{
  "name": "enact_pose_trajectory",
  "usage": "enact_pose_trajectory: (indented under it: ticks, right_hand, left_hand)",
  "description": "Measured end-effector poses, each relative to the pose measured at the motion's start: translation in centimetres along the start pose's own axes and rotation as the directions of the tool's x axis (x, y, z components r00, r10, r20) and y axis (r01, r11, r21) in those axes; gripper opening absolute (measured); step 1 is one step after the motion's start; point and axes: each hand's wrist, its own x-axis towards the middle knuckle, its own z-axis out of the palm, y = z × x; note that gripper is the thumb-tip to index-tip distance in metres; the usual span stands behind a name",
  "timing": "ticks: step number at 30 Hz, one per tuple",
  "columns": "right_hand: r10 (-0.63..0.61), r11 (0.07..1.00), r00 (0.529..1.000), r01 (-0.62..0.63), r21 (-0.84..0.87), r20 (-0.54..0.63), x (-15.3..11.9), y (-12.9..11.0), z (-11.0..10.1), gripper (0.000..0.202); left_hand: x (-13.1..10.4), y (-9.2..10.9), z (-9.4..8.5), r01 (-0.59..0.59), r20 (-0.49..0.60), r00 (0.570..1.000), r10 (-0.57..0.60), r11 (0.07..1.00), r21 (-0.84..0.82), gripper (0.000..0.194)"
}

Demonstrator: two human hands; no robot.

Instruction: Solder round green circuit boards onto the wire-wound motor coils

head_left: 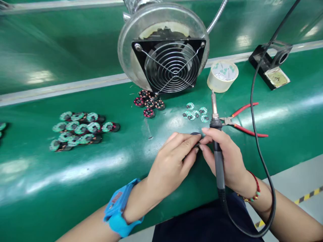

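My left hand (174,156), with a blue band at the wrist, has its fingers wrapped round a small dark part (195,134) low over the green bench. Against the same part are the fingertips of my right hand (224,154). A soldering iron (219,164) is held in my right hand, its tip pointing away from me. Just beyond the hands lie several small round green circuit boards (194,115). Farther left sits a cluster of several copper-wound coils (149,103). What the fingertips pinch at the part is mostly hidden.
A fan (175,72) stands at the back, beside a tape roll (222,76). Red-handled pliers (243,124) lie right, under the iron's cable (256,127). An iron stand (270,67) is back right. Several coils with green boards (80,128) sit left.
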Motion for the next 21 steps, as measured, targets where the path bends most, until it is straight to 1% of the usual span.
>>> enact_pose_trajectory:
  ticks: [3, 7, 16, 18, 19, 21]
  right_hand:
    - [0.035, 0.999, 0.999, -0.035, 0.031, 0.002, 0.2, -0.2, 0.0, 0.043]
    - [0.065, 0.995, 0.998, -0.063, 0.074, -0.018, 0.5, -0.7, -0.1, 0.041]
    - [0.174, 0.967, 0.984, -0.166, 0.195, -0.027, 0.7, -1.1, -0.2, 0.040]
    - [0.223, 0.949, 0.974, -0.209, 0.238, -0.031, 0.8, -1.1, -0.3, 0.039]
    - [0.245, 0.939, 0.969, -0.227, 0.257, -0.040, 0.8, -1.0, -0.4, 0.038]
    - [0.261, 0.937, 0.961, -0.230, 0.264, -0.089, 0.8, -0.6, -0.7, 0.036]
  left_hand:
    - [-0.1, 0.0, 0.2, -0.042, -0.035, 0.998, 0.043, 0.999, 0.035, 0.022]
    - [-0.2, 0.1, 0.3, -0.061, -0.049, 0.997, 0.063, 0.997, 0.053, 0.021]
    - [-0.1, 0.1, 0.6, -0.087, -0.073, 0.993, 0.089, 0.996, 0.030, 0.020]
    - [0.1, 0.3, 0.5, -0.050, -0.069, 0.996, 0.048, 0.999, -0.021, 0.022]
    - [0.1, 0.3, 0.3, -0.008, -0.056, 0.998, 0.004, 0.998, -0.059, 0.022]
    - [0.3, 0.5, 0.0, 0.123, -0.003, 0.992, -0.125, 0.982, -0.146, 0.024]
